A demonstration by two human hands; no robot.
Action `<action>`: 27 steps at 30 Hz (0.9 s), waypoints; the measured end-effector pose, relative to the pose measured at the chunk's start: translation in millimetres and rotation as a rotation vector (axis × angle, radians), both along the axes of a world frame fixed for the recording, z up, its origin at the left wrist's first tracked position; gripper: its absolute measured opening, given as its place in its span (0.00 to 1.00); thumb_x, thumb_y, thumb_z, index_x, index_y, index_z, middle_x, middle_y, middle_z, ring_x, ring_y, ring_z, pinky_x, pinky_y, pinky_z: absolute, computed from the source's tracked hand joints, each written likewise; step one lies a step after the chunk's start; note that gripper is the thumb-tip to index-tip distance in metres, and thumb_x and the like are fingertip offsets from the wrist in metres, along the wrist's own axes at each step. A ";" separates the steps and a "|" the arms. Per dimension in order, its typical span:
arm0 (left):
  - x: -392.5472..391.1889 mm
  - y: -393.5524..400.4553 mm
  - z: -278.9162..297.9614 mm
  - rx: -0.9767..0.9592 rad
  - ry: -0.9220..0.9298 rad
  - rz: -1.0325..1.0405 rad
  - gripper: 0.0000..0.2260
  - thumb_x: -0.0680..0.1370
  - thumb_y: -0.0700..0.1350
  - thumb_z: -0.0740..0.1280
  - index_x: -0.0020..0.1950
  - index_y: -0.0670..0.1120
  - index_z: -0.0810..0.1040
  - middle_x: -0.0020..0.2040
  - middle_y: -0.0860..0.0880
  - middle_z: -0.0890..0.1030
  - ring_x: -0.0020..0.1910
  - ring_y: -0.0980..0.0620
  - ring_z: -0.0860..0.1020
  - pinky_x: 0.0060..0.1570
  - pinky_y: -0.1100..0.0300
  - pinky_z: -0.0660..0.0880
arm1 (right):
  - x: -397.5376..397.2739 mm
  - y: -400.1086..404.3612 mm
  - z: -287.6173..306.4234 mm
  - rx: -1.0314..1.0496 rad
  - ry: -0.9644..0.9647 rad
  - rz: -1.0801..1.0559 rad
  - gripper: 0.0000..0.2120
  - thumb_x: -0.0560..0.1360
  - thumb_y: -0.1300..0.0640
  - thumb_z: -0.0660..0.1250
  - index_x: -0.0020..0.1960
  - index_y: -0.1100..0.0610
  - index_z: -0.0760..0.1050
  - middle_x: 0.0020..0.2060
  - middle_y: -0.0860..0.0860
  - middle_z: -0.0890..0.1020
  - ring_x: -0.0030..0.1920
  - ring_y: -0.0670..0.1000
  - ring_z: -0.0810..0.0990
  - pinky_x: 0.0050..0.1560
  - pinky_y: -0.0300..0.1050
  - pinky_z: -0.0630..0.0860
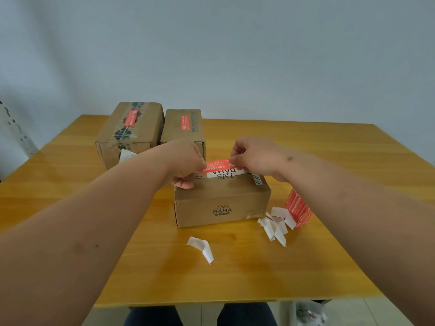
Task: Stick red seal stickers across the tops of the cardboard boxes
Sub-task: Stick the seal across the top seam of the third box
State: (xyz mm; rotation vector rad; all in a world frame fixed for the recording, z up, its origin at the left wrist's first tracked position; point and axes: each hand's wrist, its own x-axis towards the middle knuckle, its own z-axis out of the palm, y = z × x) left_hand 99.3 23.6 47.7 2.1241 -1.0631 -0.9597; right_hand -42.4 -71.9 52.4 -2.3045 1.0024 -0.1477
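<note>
Red seal sticker (217,166) stretched between both hands, over near box (221,203)

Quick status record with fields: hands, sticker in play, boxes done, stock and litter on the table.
left hand: pinches left end of red sticker
right hand: pinches its right end
sticker: stretched over top of front box
sealed: two rear boxes, each with a red seal
stock: sticker pack, right of front box
litter: white backing strips on table
</note>
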 end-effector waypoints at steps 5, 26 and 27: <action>8.4 2.6 -0.2 -0.091 0.105 0.060 0.03 0.76 0.34 0.68 0.44 0.40 0.79 0.36 0.44 0.78 0.30 0.53 0.74 0.24 0.63 0.74 | -0.5 -4.5 1.5 0.049 -0.063 -0.035 0.02 0.78 0.58 0.65 0.46 0.54 0.74 0.39 0.46 0.76 0.38 0.44 0.72 0.34 0.39 0.66; 4.4 -4.8 -10.7 0.002 -0.017 0.076 0.07 0.75 0.34 0.69 0.44 0.44 0.73 0.38 0.43 0.76 0.32 0.51 0.74 0.32 0.58 0.76 | 5.3 -2.5 -7.6 -0.022 0.086 -0.009 0.10 0.73 0.59 0.69 0.53 0.54 0.73 0.41 0.46 0.74 0.47 0.51 0.76 0.49 0.45 0.74; 4.1 -5.5 -10.6 0.005 -0.018 0.074 0.07 0.75 0.34 0.69 0.44 0.43 0.73 0.38 0.42 0.76 0.32 0.51 0.73 0.33 0.58 0.76 | 5.6 -2.1 -7.6 -0.030 0.089 -0.009 0.09 0.73 0.59 0.69 0.53 0.54 0.73 0.40 0.45 0.73 0.47 0.51 0.75 0.48 0.44 0.73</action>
